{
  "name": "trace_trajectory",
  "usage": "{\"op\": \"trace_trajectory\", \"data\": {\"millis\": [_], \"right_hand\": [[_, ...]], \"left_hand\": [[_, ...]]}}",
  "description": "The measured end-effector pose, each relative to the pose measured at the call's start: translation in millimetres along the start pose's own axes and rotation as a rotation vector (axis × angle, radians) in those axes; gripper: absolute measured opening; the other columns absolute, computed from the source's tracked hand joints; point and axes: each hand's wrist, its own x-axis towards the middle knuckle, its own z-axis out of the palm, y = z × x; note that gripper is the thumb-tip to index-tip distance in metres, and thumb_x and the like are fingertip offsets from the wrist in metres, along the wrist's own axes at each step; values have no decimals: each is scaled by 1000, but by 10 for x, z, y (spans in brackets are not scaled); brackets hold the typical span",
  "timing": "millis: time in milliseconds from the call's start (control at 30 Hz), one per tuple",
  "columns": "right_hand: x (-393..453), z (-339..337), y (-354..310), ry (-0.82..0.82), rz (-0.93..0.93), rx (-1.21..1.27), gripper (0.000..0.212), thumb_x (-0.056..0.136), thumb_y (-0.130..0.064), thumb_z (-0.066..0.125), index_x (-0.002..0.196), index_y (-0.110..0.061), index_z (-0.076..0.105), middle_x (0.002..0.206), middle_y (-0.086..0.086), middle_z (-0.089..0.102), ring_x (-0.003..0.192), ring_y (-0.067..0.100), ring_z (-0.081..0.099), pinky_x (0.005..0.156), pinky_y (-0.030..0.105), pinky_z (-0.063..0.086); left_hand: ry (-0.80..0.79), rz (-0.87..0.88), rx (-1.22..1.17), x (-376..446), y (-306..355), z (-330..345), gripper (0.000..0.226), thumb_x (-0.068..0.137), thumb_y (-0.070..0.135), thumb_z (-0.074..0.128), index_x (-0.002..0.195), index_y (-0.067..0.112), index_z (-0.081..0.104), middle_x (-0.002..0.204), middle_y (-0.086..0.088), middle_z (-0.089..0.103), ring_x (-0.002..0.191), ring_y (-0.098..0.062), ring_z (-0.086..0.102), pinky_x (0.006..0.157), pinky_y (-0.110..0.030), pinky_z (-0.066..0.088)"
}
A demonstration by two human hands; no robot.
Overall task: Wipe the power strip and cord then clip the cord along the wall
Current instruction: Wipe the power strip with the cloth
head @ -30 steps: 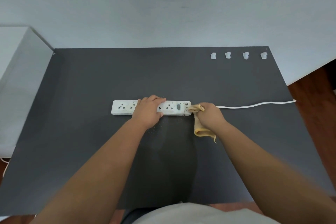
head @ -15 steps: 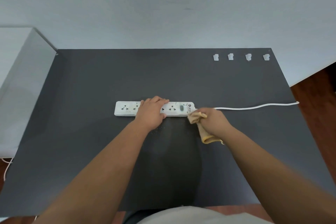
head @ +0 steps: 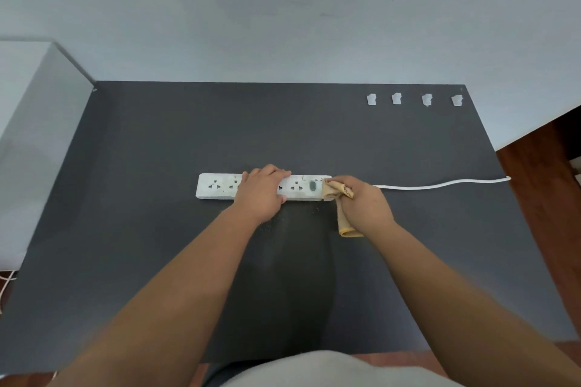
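Note:
A white power strip [head: 217, 186] lies across the middle of the dark table [head: 157, 245]. My left hand [head: 262, 193] presses flat on its middle, covering some sockets. My right hand [head: 366, 206] is closed on a tan cloth [head: 334, 190], which is bunched against the strip's right end next to the switch. The cloth's tail hangs below my palm. The white cord [head: 440, 185] runs from that end to the table's right edge. Several white cable clips [head: 371, 99] sit in a row at the back right near the wall.
A pale wall [head: 283, 25] rises behind the table. A white cabinet [head: 34, 110] stands at the left. Dusty specks lie on the table just in front of the strip. Wooden floor [head: 540, 198] shows at the right.
My right hand with the cloth has shifted slightly left onto the strip's right end. My left hand stays pressed on the strip.

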Motion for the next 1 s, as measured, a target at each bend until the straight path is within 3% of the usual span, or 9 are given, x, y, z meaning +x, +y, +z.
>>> {"op": "trace_trajectory", "data": {"millis": [167, 300, 400, 467, 533, 667, 833, 1000], "right_hand": [[36, -78, 47, -146, 13, -18, 33, 83, -13, 46, 97, -32, 70, 101, -7, 71, 98, 18, 63, 85, 33, 51], [168, -151, 61, 122, 128, 64, 35, 86, -12, 46, 108, -29, 68, 108, -2, 70, 101, 22, 61, 82, 27, 44], [168, 16, 135, 8, 148, 61, 34, 88, -14, 48, 115, -29, 64, 116, 0, 68, 110, 25, 59, 87, 29, 44], [144, 100, 134, 17, 157, 118, 33, 89, -15, 50, 115, -29, 63, 117, 0, 68, 111, 25, 59, 91, 30, 44], [152, 130, 118, 70, 155, 137, 31, 89, -16, 50, 114, -29, 64, 116, 1, 69, 110, 25, 60, 89, 29, 44], [166, 23, 206, 22, 135, -15, 32, 89, -17, 49, 115, -29, 65, 112, 5, 70, 104, 28, 62, 86, 36, 51], [251, -257, 512, 68, 250, -84, 38, 84, -12, 45, 106, -33, 68, 104, 3, 71, 97, 28, 63, 81, 39, 55], [356, -2, 336, -66, 40, -119, 31, 82, -18, 48, 107, -27, 64, 98, 9, 71, 91, 33, 65, 74, 40, 56]], "left_hand": [[-27, 6, 60, 45, 45, -45, 59, 87, 26, 62, 142, 29, 39, 136, 4, 46, 122, -25, 45, 110, -43, 32], [-103, -15, 168, 126, 152, -123, 66, 81, 27, 64, 141, 28, 37, 139, -1, 44, 127, -28, 44, 111, -48, 27], [-148, 32, 144, 191, 387, -110, 77, 75, 35, 66, 144, 29, 32, 142, -2, 41, 130, -28, 42, 113, -54, 19], [-109, 151, 77, 246, 551, -31, 72, 78, 37, 65, 143, 28, 35, 140, 0, 44, 129, -26, 45, 114, -52, 18], [-82, 228, -2, 303, 659, 67, 64, 83, 35, 63, 141, 27, 40, 136, 0, 49, 126, -25, 48, 113, -47, 26], [-88, 198, -122, 365, 672, 131, 57, 82, 30, 69, 136, 27, 48, 130, 3, 50, 119, -22, 51, 97, -38, 45], [-145, 170, -95, 389, 697, 61, 56, 80, 30, 71, 131, 35, 52, 125, 8, 48, 118, -16, 48, 89, -32, 45], [-229, 89, -47, 515, 839, -6, 40, 76, 29, 70, 113, 42, 62, 112, 5, 46, 104, -18, 53, 81, -38, 49]]}}
